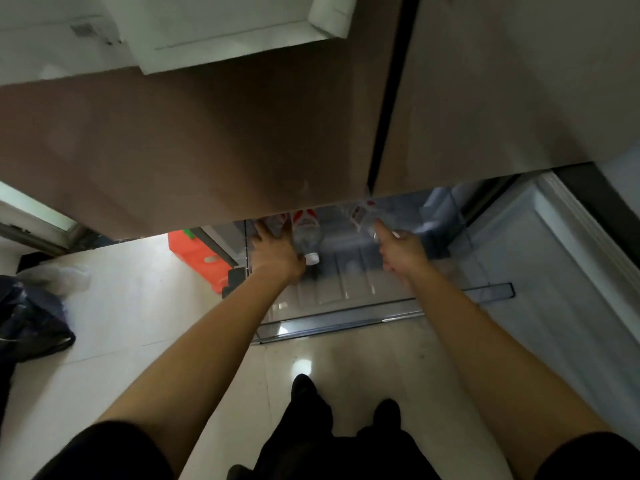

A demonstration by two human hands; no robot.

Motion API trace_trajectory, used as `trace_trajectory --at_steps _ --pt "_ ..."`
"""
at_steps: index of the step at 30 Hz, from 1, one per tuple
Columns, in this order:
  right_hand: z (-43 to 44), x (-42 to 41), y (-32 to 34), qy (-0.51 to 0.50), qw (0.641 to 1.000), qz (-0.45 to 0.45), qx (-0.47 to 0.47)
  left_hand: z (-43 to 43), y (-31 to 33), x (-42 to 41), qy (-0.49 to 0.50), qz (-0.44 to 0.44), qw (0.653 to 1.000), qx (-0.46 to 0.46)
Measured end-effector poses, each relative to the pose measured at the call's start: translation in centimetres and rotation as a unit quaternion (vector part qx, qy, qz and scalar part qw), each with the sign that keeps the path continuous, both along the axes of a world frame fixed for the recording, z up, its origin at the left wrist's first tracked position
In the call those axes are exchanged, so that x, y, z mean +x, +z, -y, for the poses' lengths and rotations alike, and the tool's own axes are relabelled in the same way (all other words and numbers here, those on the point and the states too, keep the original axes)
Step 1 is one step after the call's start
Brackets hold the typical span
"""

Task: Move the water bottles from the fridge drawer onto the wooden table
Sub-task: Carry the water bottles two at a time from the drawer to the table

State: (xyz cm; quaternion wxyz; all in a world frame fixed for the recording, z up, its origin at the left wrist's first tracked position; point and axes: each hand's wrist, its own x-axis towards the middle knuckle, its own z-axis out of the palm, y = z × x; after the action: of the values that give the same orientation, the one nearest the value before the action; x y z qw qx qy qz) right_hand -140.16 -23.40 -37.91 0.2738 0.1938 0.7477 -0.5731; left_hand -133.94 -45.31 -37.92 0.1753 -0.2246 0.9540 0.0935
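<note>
The fridge drawer (346,320) is pulled out, with its clear front rim nearest to the person. The lower edge of the fridge doors (207,150) hangs over the back part of the drawer and hides the far ends of 3 water bottles lying there. Between the 2 hands the ribbed drawer floor shows. An orange container (194,251) stands just left of the drawer.

The left hand (277,252) lies back up over the left bottle (277,221). Its fingertips go under the door edge, so it cannot be told whether it grips. The capped bottle (306,237), white cap towards the person, touches this hand's right side. The right hand (400,249) reaches 1 straight finger to the right bottle (363,214). Its other fingers are blurred, so its grip cannot be told either. Both arms stretch forward and down, nearly straight.
</note>
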Motion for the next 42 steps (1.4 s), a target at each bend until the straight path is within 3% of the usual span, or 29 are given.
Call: trace_trajectory --at_steps 5,8,14,19,26,28,33,37,42 --pt "-2.5 0.8 0.3 0.021 0.997 -0.043 0.055 0.2 -1.5 -1.1 0.068 0.029 0.996 0.048" --pt "-3.3 1.1 0.6 0.063 0.991 -0.071 0.089 0.3 -1.5 -1.0 0.057 0.021 0.997 0.044" --pt "-3.7 1.9 1.1 0.116 0.982 -0.1 0.115 -0.4 0.4 0.5 -0.006 -0.119 0.993 0.0" --pt "-3.7 1.9 1.7 0.152 0.973 -0.104 0.14 -1.8 1.6 4.5 0.001 -0.222 0.975 -0.008" --pt "-3.3 2.6 2.6 0.196 0.954 -0.129 0.189 -2.0 4.2 8.1 0.082 -0.323 0.942 0.021" --pt "-2.9 2.8 3.3 0.202 0.945 -0.147 0.21 -1.9 5.4 8.4 0.061 -0.345 0.937 0.022" --pt "-2.4 3.1 6.3 0.221 0.911 -0.21 0.278 -2.2 8.3 8.5 -0.018 -0.34 0.939 0.04" --pt "-1.9 3.3 7.5 0.244 0.88 -0.268 0.306 -2.3 10.1 8.1 -0.085 -0.246 0.965 0.046" --pt "-1.0 3.9 7.4 0.276 0.883 -0.272 0.265 -2.5 9.6 7.4 -0.131 -0.166 0.977 0.036"
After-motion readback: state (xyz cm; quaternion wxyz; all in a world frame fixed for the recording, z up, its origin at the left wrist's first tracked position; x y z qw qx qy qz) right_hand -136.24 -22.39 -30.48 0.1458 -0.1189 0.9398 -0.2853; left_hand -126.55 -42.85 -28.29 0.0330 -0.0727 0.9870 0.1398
